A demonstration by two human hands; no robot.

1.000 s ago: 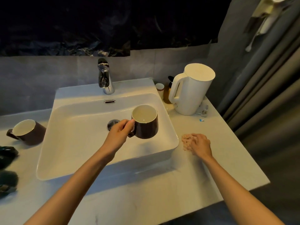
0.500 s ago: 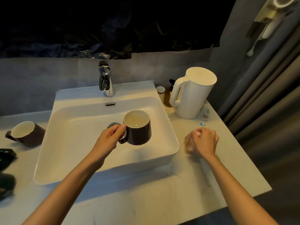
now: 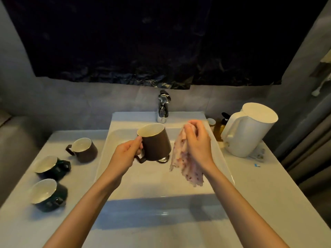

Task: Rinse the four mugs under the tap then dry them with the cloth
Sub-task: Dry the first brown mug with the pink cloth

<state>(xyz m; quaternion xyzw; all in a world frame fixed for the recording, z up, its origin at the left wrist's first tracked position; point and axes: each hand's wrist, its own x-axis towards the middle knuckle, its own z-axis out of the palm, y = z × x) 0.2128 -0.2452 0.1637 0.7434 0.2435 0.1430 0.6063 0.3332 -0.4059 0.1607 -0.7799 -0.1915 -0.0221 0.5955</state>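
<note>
Fingers [image 3: 136,142] of my left hand [image 3: 125,156] clamp on the handle of the brown mug [image 3: 155,142], which I hold tilted above the sink [image 3: 179,187], mouth turned leftward. My right hand [image 3: 198,140] hangs just right of it, also above the sink, with its fingers pinched together on the top of the speckled cloth [image 3: 186,163]. The cloth dangles beside the mug, apart from it. Left of the sink on the table [image 3: 268,194] stand a second brown mug [image 3: 84,149], a far dark mug [image 3: 52,167] and a near dark mug [image 3: 48,194]. At the sink's back edge rises the tap [image 3: 163,106], and right of the sink stands a white kettle [image 3: 250,129].
</note>
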